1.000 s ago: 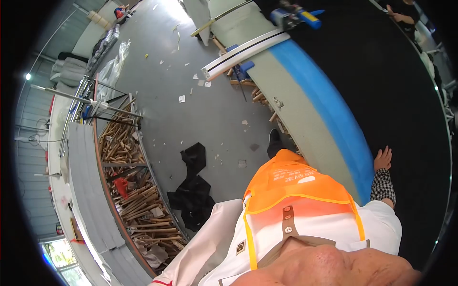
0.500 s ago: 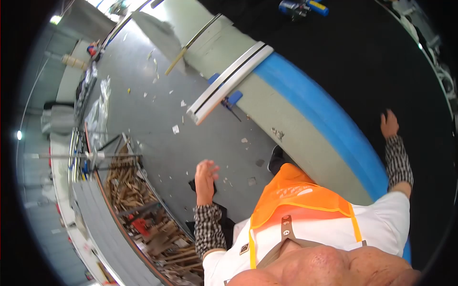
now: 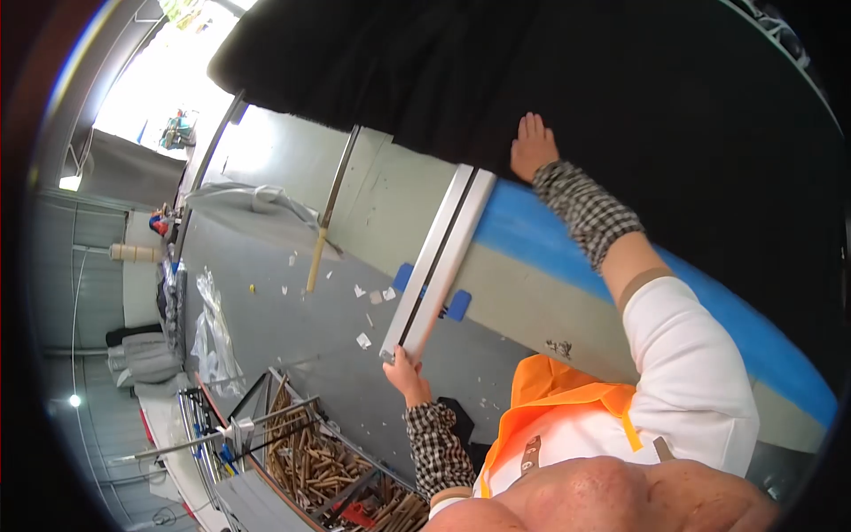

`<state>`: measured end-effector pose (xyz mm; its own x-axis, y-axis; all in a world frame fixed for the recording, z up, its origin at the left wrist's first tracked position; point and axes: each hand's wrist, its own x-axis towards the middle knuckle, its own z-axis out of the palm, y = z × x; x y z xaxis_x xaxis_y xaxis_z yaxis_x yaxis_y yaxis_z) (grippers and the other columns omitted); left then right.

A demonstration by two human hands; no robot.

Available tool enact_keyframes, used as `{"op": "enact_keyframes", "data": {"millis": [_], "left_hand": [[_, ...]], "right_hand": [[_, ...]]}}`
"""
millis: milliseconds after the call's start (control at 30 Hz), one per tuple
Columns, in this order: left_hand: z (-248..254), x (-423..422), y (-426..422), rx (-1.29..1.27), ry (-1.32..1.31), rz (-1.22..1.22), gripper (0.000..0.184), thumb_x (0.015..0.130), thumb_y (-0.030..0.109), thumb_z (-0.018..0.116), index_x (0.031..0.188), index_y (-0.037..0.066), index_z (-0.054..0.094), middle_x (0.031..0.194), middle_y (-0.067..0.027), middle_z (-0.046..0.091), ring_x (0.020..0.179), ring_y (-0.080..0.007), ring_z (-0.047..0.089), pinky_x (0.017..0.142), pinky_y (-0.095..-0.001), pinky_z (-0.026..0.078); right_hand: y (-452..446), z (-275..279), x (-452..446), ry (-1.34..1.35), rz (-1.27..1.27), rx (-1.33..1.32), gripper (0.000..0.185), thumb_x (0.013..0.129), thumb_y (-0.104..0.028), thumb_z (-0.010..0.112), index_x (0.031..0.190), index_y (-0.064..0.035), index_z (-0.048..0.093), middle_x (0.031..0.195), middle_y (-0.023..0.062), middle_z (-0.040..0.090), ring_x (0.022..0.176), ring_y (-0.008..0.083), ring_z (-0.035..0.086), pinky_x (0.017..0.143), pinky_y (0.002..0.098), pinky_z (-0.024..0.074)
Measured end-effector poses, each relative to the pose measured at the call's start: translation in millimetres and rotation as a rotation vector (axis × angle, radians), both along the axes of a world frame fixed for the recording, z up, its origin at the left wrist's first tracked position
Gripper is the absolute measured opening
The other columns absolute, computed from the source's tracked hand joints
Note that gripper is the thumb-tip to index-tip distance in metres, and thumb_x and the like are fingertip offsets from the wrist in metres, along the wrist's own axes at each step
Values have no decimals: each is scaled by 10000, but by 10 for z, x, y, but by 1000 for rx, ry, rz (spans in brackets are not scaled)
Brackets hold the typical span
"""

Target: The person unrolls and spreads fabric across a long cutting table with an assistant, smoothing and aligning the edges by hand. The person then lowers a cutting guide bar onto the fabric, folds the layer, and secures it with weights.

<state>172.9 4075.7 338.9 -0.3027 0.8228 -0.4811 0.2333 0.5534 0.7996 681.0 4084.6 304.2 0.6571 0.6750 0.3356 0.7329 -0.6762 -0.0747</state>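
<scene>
My left hand is at the near end of a long white rail with a dark slot, its fingers wrapped round that end. The rail lies across the table edge, and blue clamp parts show beside it. My right hand lies flat on black fabric, fingers stretched out, just beyond the far end of the rail. Between the fabric and the table's near edge runs a blue strip on the pale green tabletop.
A thin rod crosses the table farther left. Scraps of paper lie on the grey floor. Lower left stands a rack of brown tubes. Clear plastic lies near the left wall.
My left hand has come forward onto the rail's near end. My right hand has moved left over the fabric. The view has turned left, and the blue-and-yellow tool on the fabric is out of sight.
</scene>
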Motion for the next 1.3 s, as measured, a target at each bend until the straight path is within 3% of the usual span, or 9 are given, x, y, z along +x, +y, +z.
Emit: {"op": "enact_keyframes", "data": {"millis": [33,233,533,600,700,800,1067,1233,1300], "left_hand": [[45,4,-37,-10,-18,4,395,946,304,617,1203,24,508,1098,-104,618,897,-218,644,661,-355,452],[83,-76,42,-92,-122,-66,388,959,301,605,1225,34,515,1069,-100,629,856,-228,667,629,-359,439],[-140,-449,400,-324,-670,-60,295,963,270,599,1144,37,591,1121,-90,641,1028,-261,621,924,-409,495],[68,-461,359,-153,-420,-384,340,979,361,570,1138,62,594,1148,-107,639,1044,-286,617,949,-431,481],[199,-271,432,-344,-488,-78,409,985,442,533,1156,76,597,1148,-138,644,1049,-309,612,952,-461,464],[192,-310,505,-390,-441,-193,455,976,467,535,1185,66,594,1182,-135,640,1051,-306,612,932,-448,467],[-394,-645,691,-389,-457,-157,452,931,457,594,1112,45,634,1062,-124,671,978,-259,623,874,-387,475],[-223,-547,684,-421,-488,-162,440,917,445,616,1078,37,646,1047,-114,669,950,-249,619,844,-377,475],[24,-395,639,-412,-370,-146,438,918,447,617,1061,35,654,1031,-110,674,940,-243,621,842,-372,476]], "right_hand": [[69,135,-160,204,-97,-40,637,989,-278,420,1498,78,281,1586,232,248,1478,356,218,1164,444,244],[38,189,-198,230,-82,-64,625,989,-270,380,1507,64,275,1596,207,244,1487,335,205,1175,435,223],[-21,282,-249,208,-113,-73,604,995,-262,375,1512,38,286,1600,182,251,1488,306,219,1176,434,214],[-43,299,-251,211,-117,-72,600,997,-259,375,1514,34,284,1601,180,249,1489,307,216,1175,433,216],[-61,289,-235,210,-112,-72,595,1001,-250,368,1517,32,273,1603,182,238,1490,309,211,1182,437,214],[-62,296,-230,222,-111,-63,593,1003,-248,366,1516,34,271,1602,185,238,1489,312,210,1187,442,212],[-70,330,-259,226,-127,-59,586,1006,-253,364,1508,40,286,1601,180,246,1491,298,212,1187,435,214],[-83,348,-250,224,-128,-59,587,1004,-260,368,1503,41,297,1601,179,248,1489,296,217,1180,429,218],[-87,344,-243,214,-126,-66,588,1004,-263,369,1503,40,298,1601,178,248,1488,297,219,1180,429,215]]}}
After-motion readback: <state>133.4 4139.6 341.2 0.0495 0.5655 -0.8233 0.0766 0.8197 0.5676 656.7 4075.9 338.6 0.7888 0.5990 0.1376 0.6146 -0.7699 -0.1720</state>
